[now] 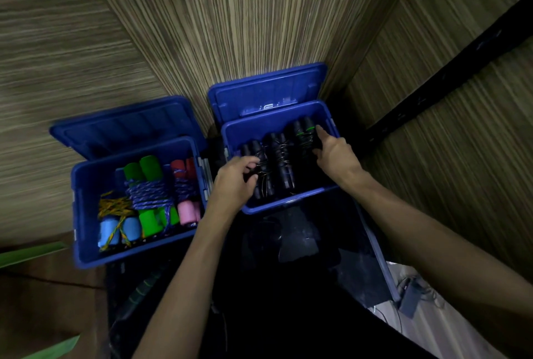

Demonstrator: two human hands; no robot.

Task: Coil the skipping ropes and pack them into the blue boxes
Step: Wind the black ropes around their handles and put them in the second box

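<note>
Two open blue boxes stand side by side. The right blue box [288,205] holds three coiled black-handled skipping ropes. My left hand [233,182] grips the leftmost black rope bundle [261,170] inside it. My right hand [334,154] touches the rightmost black rope bundle with green rings [302,135], its index finger stretched along the handles. A third black bundle [281,159] lies between them. The left blue box [86,214] holds several coiled ropes with green [142,170], red, pink [187,211] and light blue [111,230] foam handles.
Each box has its blue lid [265,93] propped open behind it against a striped wooden wall. The boxes sit on a dark surface [288,286]. Green leaves [28,255] show at the lower left, and a power adapter with cables [409,298] lies at the lower right.
</note>
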